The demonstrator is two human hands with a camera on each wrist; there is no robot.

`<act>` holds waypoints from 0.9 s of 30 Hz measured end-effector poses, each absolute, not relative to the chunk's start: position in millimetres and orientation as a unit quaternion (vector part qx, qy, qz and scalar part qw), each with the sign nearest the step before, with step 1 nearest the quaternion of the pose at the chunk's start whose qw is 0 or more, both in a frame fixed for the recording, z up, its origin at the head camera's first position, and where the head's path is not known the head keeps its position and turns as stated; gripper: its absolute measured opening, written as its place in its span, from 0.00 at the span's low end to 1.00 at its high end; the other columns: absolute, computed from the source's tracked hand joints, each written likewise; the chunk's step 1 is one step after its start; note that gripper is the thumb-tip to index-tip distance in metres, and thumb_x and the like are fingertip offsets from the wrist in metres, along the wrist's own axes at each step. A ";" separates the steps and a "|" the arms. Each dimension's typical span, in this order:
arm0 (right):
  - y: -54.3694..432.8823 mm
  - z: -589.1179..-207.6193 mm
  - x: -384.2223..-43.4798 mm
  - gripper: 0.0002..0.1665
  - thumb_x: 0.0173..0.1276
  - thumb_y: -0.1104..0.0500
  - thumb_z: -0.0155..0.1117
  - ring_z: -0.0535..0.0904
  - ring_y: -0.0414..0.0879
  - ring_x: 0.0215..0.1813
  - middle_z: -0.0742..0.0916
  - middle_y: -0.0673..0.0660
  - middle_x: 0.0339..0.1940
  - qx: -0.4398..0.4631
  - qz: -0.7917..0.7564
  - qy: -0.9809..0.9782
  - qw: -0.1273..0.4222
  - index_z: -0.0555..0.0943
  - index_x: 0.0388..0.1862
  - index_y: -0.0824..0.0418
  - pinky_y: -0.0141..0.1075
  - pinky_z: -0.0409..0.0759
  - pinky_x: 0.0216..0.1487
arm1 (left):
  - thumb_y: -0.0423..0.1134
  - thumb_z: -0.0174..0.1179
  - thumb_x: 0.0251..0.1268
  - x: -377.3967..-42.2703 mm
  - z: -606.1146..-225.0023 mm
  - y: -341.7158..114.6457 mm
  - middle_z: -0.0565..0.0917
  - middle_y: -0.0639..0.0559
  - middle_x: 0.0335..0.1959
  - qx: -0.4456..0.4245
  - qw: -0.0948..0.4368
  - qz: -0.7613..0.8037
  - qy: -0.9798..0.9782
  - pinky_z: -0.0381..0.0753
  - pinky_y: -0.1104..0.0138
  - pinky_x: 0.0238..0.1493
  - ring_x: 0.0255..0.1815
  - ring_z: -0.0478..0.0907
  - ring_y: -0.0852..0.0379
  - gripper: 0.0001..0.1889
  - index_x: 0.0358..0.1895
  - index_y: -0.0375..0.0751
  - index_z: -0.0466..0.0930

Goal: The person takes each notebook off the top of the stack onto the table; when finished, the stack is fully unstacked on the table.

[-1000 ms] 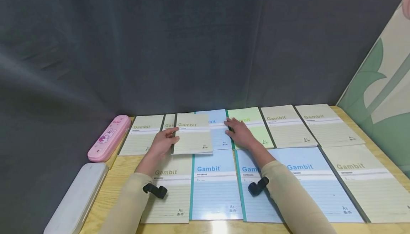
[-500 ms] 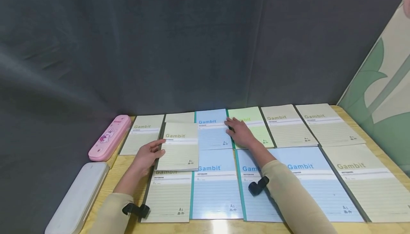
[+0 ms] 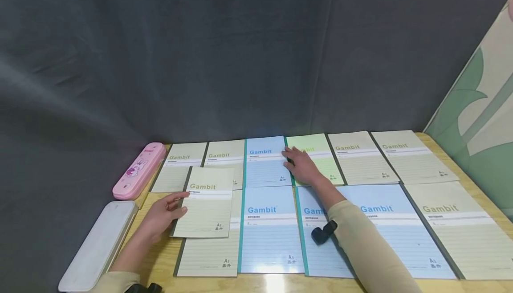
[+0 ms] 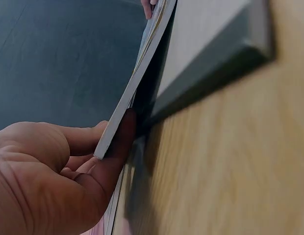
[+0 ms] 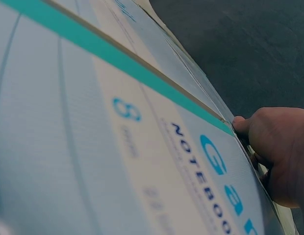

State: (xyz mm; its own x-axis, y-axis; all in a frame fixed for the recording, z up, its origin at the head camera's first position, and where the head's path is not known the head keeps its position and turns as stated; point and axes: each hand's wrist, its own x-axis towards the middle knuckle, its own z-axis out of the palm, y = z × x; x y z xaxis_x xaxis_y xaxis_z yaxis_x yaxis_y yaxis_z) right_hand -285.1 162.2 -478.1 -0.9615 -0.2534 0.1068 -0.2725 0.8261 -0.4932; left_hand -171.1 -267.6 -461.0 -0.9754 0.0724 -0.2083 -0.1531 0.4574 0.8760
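My left hand (image 3: 159,216) pinches a beige Gambit notebook (image 3: 206,215) by its dark spine edge. This notebook is tilted above the front-left beige notebook (image 3: 208,259) and covers much of it. In the left wrist view, thumb and fingers lie on opposite faces of the held notebook (image 4: 128,95), which is lifted at that edge. My right hand (image 3: 302,167) rests with spread, relaxed fingers at the left edge of a green notebook (image 3: 326,168). Its fingertips are beside the right edge of the back-row blue notebook (image 3: 265,170).
Several beige and blue notebooks lie in two rows on the wooden table (image 3: 256,282). At the left are a pink pencil case (image 3: 138,171) with a rabbit picture and a long white case (image 3: 98,246). A dark curtain (image 3: 240,57) hangs behind the table.
My left hand has carried the beige notebook left and toward me, uncovering the back-row blue and beige notebooks. My right hand has stayed in place.
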 end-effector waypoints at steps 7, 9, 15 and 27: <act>161.9 -476.5 -283.8 0.28 0.80 0.57 0.53 0.52 0.60 0.81 0.65 0.61 0.80 0.140 0.261 -0.955 0.019 0.68 0.75 0.64 0.56 0.42 0.80 | 0.31 0.64 0.69 -153.2 -458.2 -288.1 0.67 0.28 0.72 -0.022 0.095 0.477 0.874 0.67 0.40 0.68 0.73 0.60 0.27 0.25 0.68 0.35 0.75; 162.0 -476.3 -283.7 0.28 0.80 0.57 0.53 0.52 0.60 0.81 0.65 0.61 0.80 0.142 0.259 -0.955 0.020 0.68 0.75 0.65 0.56 0.43 0.80 | 0.31 0.65 0.68 -148.9 -456.2 -292.3 0.68 0.27 0.70 -0.024 0.093 0.455 0.885 0.69 0.39 0.67 0.71 0.63 0.27 0.24 0.67 0.35 0.75; 163.1 -476.2 -284.1 0.28 0.80 0.58 0.54 0.52 0.61 0.81 0.65 0.62 0.79 0.147 0.257 -0.955 0.024 0.69 0.75 0.66 0.57 0.44 0.79 | 0.31 0.65 0.68 -139.1 -451.2 -305.6 0.68 0.25 0.70 -0.018 0.095 0.415 0.905 0.70 0.37 0.64 0.69 0.65 0.26 0.24 0.66 0.35 0.76; 163.8 -477.2 -286.9 0.28 0.80 0.57 0.54 0.52 0.60 0.81 0.65 0.61 0.80 0.144 0.259 -0.955 0.019 0.69 0.75 0.64 0.56 0.43 0.79 | 0.31 0.66 0.67 -125.4 -447.5 -332.5 0.69 0.23 0.67 -0.039 0.103 0.365 0.924 0.74 0.39 0.59 0.65 0.69 0.26 0.24 0.66 0.35 0.75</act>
